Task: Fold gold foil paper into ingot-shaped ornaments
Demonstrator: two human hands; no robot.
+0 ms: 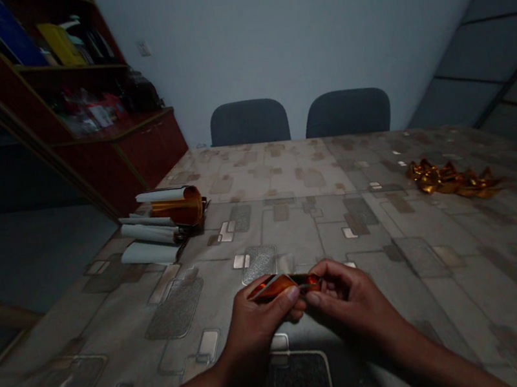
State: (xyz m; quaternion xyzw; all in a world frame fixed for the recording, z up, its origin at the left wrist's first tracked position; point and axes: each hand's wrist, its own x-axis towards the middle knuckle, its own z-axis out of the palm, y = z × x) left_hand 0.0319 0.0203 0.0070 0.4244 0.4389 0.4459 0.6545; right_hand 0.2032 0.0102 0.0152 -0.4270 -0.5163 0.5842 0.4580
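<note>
A strip of shiny orange foil ribbon [273,287] sits above the near edge of the patterned table [393,303], pinched at one end by the left hand [259,324] and at the other by the right hand [353,296], both fingers curled closed on it. Far right lies a heap of crumpled gold ribbon [450,179]; far left, an orange foil roll [179,207] rests beside white paper rolls [147,234].
</note>
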